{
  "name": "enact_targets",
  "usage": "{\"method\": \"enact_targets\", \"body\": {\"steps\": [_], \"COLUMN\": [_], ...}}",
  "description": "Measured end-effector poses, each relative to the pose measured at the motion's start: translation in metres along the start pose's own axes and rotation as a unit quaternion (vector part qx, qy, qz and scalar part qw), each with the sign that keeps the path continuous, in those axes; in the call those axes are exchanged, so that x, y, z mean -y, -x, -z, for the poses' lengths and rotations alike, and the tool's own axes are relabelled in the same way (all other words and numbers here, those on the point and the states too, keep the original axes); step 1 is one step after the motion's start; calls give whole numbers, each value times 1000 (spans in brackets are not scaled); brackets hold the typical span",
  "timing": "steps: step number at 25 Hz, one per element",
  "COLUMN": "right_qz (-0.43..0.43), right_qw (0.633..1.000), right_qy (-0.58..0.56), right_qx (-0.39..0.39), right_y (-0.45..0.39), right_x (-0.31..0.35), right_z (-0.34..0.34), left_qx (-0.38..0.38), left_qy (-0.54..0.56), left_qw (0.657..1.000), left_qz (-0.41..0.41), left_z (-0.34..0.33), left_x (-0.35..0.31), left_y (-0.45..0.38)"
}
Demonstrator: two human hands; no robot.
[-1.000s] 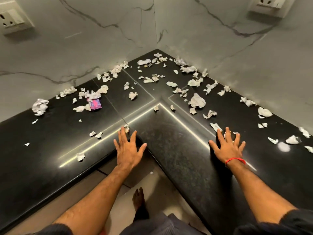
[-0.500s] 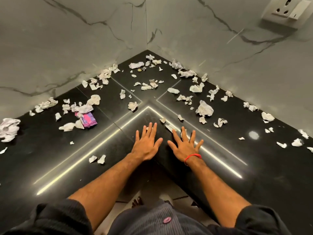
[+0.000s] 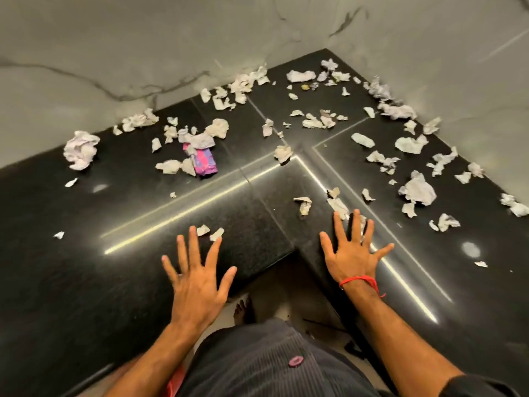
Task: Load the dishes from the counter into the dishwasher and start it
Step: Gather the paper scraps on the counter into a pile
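- At the lower middle of the frame, both hands have spread apart again: half a second ago they lay side by side at the inner corner of the black tabletop (image 3: 86,282), and now the left hand (image 3: 197,285) sits left of that corner and the right hand (image 3: 353,257) right of it.
- The view has also swung, so the crumpled paper scraps (image 3: 418,190) now trail across the upper half of the frame; none looks gathered.
- For the task this means little progress, as I judge it: no dishes and no dishwasher appear anywhere in view, only paper litter and a pink-purple wrapper (image 3: 204,163) at upper left of centre.
- Left hand: palm down, fingers straight and fanned wide, holding nothing; whether it touches the stone or floats just above cannot be told.
- Right hand: likewise flat and fanned, empty, with a red thread (image 3: 359,280) at the wrist; its fingertips (image 3: 337,216) lie just beside a few small scraps.
- Both forearms reach forward from the bottom edge of the frame.
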State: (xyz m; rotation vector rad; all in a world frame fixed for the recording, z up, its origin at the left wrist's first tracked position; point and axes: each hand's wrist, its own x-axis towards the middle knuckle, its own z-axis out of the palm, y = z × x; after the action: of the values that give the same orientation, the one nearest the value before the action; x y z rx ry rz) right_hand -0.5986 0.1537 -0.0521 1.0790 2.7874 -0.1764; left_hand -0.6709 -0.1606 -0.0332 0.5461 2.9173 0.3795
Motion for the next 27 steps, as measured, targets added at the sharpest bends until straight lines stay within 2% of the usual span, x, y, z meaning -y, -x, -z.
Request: {"method": "enact_targets", "body": {"steps": [2,4,8,11,13,16,18,20,25,27], "right_qz": [1,4,28,51,81,117,124,121,126,96], "right_qw": [1000,1000,998,996,988,948,931,924,892,874], "right_qy": [-7,-12,-43,-65,-134,-296,-343,-363,-433,-473], "right_qx": [-1,7,27,38,13,-13,-6,3,-33,-61], "right_y": [-1,-1,-1,6,11,15,22,28,41,37], "right_x": [0,0,-9,-27,-46,-81,-100,-120,-148,-158], "right_z": [2,3,7,7,7,13,17,17,7,19], "left_qx": [29,35,31,75,124,214,240,237,221,214], "left_qy": [22,19,47,48,51,100,124,124,26,-6], "left_qw": [994,991,997,996,988,954,943,945,956,959], "left_qz": [101,129,59,3,-75,-185,-197,-189,-188,-188], "left_z": [-8,-16,-25,-31,-38,-48,-56,-62,-73,-76], "left_x": [9,5,-47,-105,-154,-229,-261,-276,-280,-282], "left_y": [14,13,-29,-60,-62,-54,-49,-47,-44,-44]}}
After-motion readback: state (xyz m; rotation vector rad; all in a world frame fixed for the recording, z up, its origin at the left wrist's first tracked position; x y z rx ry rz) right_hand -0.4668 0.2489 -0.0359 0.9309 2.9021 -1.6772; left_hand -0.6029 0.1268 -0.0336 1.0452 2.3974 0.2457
